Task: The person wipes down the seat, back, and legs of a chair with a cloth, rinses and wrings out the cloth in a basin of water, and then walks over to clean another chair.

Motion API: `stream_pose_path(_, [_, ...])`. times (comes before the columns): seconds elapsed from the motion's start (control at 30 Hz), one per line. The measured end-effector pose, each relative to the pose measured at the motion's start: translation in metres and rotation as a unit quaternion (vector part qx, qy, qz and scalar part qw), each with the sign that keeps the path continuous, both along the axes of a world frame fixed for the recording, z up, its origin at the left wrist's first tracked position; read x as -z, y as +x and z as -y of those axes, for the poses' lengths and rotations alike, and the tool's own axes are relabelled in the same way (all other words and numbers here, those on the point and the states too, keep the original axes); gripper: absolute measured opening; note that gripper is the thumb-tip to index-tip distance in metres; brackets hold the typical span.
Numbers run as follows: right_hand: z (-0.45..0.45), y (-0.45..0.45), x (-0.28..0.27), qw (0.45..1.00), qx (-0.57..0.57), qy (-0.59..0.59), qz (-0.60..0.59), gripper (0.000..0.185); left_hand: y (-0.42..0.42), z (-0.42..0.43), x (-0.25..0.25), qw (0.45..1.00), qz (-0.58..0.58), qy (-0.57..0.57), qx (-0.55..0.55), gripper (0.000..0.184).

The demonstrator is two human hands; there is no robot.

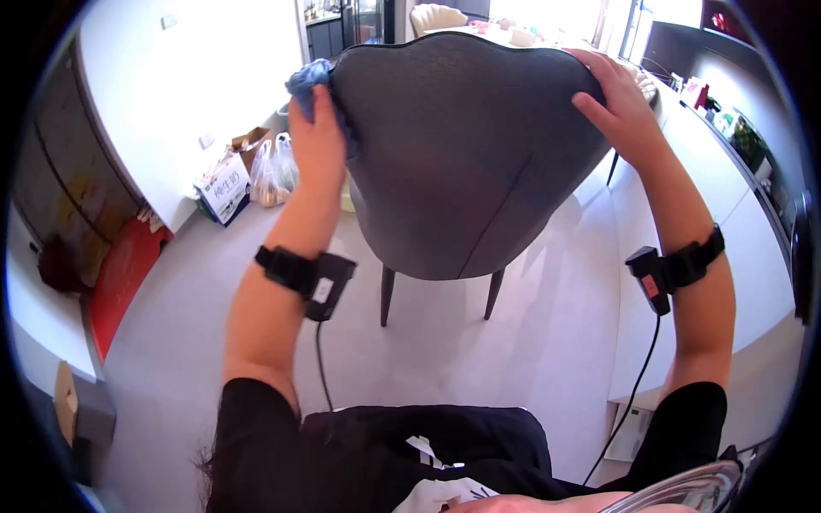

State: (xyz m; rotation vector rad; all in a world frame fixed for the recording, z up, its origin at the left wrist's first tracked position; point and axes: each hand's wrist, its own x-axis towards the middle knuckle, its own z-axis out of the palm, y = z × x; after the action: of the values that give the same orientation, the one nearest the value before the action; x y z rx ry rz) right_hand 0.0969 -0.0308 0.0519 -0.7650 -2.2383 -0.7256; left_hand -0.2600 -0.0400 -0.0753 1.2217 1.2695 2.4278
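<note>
A dark grey chair (462,154) stands in front of me, its backrest facing me and two dark legs showing beneath. At the backrest's upper left edge, my left hand (318,132) holds a bluish cloth (310,83) against the side, thumb pointing up. My right hand (620,107) rests on the upper right edge, with the thumb on the near face and the fingers over the rim, partly hidden. Black devices with cables are strapped to both forearms.
A milk carton box (224,186) and white plastic bags (274,171) stand by the left wall. Behind the chair is a table (492,34) with items on it. A long white cabinet (710,188) runs along the right. A red mat (128,274) lies at left.
</note>
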Motion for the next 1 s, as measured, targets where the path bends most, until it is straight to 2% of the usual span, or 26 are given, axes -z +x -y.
stream_pose_path(0.07, [0.017,0.022,-0.009,1.000,-0.010,-0.010,0.024,0.059,-0.018,0.014,-0.001,0.998,-0.036,0.007,0.041,0.049])
stream_pose_path(0.1, [0.033,0.032,-0.018,0.997,0.015,-0.077,0.028,0.064,-0.030,0.026,0.000,0.997,-0.067,-0.037,0.028,0.048])
stream_pose_path(0.13, [0.033,0.050,-0.027,0.997,0.040,-0.040,0.051,0.068,-0.037,0.038,-0.006,0.991,-0.101,-0.085,0.015,0.048])
stream_pose_path(0.17, [0.035,0.069,-0.044,0.993,0.076,-0.044,0.085,0.069,-0.032,0.059,-0.024,0.990,-0.110,-0.085,0.025,0.048])
stream_pose_path(0.2, [0.037,0.082,-0.066,0.986,0.113,-0.044,0.115,0.070,-0.045,0.065,-0.035,0.983,-0.097,-0.151,0.050,0.048])
stream_pose_path(0.23, [0.037,0.087,-0.087,0.979,0.139,-0.076,0.128,0.066,-0.037,0.077,-0.059,0.984,-0.137,-0.111,0.036,0.049])
stream_pose_path(0.27, [0.043,0.090,-0.108,0.970,0.164,-0.108,0.143,0.062,-0.052,0.072,-0.073,0.977,-0.168,-0.124,0.048,0.047])
stream_pose_path(0.3, [0.074,0.056,-0.120,0.949,0.191,-0.230,0.098,0.053,-0.052,0.070,-0.090,0.978,-0.178,-0.100,0.054,0.046])
stream_pose_path(0.33, [0.105,0.025,-0.123,0.941,0.240,-0.220,0.096,0.048,-0.050,0.069,-0.101,0.977,-0.189,-0.076,0.059,0.045])
stream_pose_path(0.4, [0.111,0.002,-0.098,0.949,0.258,-0.150,0.104,0.048,-0.030,0.062,-0.109,0.981,-0.182,0.005,0.069,0.044])
stream_pose_path(0.43, [0.098,0.001,-0.076,0.961,0.234,-0.112,0.093,0.048,-0.016,0.064,-0.107,0.971,-0.235,0.041,-0.012,0.042])
stream_pose_path(0.53, [0.045,0.007,-0.015,0.983,0.173,-0.038,0.042,0.048,0.026,0.046,-0.075,0.950,-0.277,0.105,-0.098,0.036])
stream_pose_path(0.6, [0.020,0.015,0.002,0.989,0.138,-0.050,0.012,0.049,0.056,0.042,-0.065,0.908,-0.351,0.186,-0.131,0.037])
stream_pose_path(0.63, [0.009,0.021,0.006,0.991,0.111,-0.070,-0.004,0.050,0.061,0.037,-0.069,0.896,-0.375,0.218,-0.093,0.042])
stream_pose_path(0.73, [-0.010,0.036,0.005,0.987,0.022,-0.147,-0.056,0.056,0.089,0.052,-0.089,0.839,-0.490,0.164,-0.171,0.057])
stream_pose_path(0.8, [-0.001,0.029,0.009,0.995,-0.019,-0.094,-0.034,0.041,0.122,0.073,-0.095,0.761,-0.586,0.117,-0.254,0.051])
stream_pose_path(0.87, [0.002,0.028,0.010,0.999,-0.049,0.001,0.016,0.034,0.133,0.077,-0.082,0.696,-0.653,0.114,-0.274,0.051])
stream_pose_path(0.93, [-0.003,0.031,0.010,0.983,-0.070,0.141,0.099,0.032,0.132,0.064,-0.045,0.659,-0.695,0.159,-0.240,0.056])
stream_pose_path(1.0, [-0.012,0.034,0.016,0.976,-0.050,0.187,0.096,0.033,0.128,0.050,-0.001,0.629,-0.741,0.122,-0.201,0.051])
